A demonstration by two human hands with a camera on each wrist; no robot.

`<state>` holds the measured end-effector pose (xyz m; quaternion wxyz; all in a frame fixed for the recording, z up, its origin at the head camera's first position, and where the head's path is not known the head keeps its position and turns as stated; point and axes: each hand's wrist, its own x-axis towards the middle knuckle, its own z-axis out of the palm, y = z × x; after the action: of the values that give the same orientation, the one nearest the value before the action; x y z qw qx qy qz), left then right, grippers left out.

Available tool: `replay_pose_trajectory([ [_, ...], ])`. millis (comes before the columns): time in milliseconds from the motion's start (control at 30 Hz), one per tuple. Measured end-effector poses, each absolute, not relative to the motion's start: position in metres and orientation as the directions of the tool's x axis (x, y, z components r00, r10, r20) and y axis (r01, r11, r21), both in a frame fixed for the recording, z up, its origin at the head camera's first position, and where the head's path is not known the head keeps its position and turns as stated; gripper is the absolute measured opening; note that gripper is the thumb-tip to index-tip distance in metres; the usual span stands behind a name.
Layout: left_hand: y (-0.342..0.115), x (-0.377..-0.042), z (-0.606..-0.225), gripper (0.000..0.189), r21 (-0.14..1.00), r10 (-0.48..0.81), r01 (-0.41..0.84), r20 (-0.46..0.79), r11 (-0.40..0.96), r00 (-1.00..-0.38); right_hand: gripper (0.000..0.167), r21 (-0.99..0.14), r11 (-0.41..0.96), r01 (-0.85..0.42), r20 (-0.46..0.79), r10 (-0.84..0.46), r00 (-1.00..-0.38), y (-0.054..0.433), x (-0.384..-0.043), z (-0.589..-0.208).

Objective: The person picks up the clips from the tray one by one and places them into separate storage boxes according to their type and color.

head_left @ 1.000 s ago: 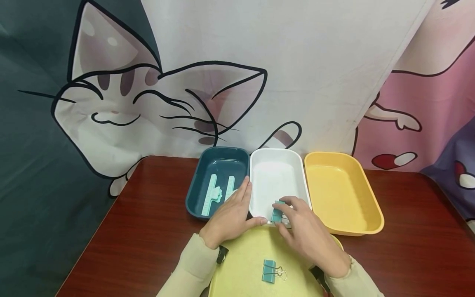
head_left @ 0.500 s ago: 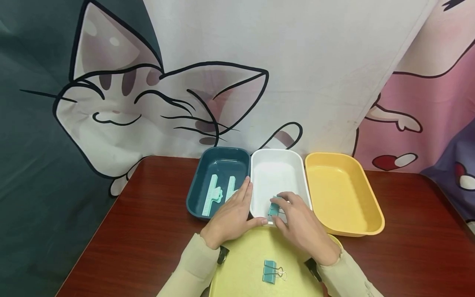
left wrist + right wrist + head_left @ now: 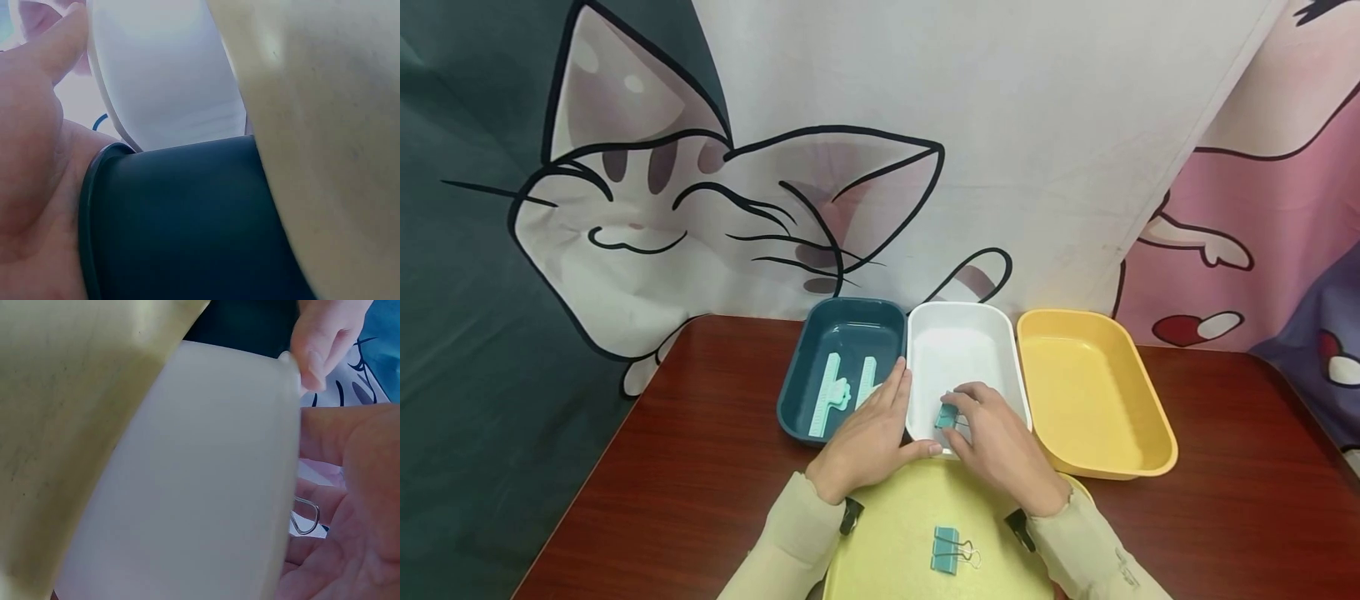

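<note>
In the head view my right hand reaches over the near end of the white tray and pinches a teal binder clip between thumb and fingers. A wire handle of that clip shows in the right wrist view, past the tray's wall. My left hand rests across the adjoining rims of the dark blue tray and the white tray, fingers straight and thumb on the white rim. A second teal binder clip lies on the pale yellow tray in front.
Mint ruler-shaped clips lie in the dark blue tray; my left hand partly covers one. A yellow tray stands right of the white one. All stand on a red-brown table before a printed cloth.
My right hand has shifted a little left and away from me, carrying the teal binder clip further over the white tray. The left hand stays in place.
</note>
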<state>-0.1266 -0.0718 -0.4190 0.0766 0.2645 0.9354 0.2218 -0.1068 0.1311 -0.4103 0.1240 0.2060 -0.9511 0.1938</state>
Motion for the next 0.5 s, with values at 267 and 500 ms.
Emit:
replay_pose_trajectory([
  [267, -0.072, -0.127, -0.42, 0.105, 0.457, 0.531, 0.462, -0.029, 0.76, -0.847, 0.033, -0.376, 0.821, -0.429, 0.277, -0.342, -0.898, 0.127, -0.114, -0.412],
  [500, -0.072, -0.127, -0.419, 0.105, 0.467, 0.533, 0.462, -0.025, 0.754, -0.846, 0.036, -0.444, 0.813, -0.376, 0.17, -0.336, -0.926, 0.124, -0.124, -0.413],
])
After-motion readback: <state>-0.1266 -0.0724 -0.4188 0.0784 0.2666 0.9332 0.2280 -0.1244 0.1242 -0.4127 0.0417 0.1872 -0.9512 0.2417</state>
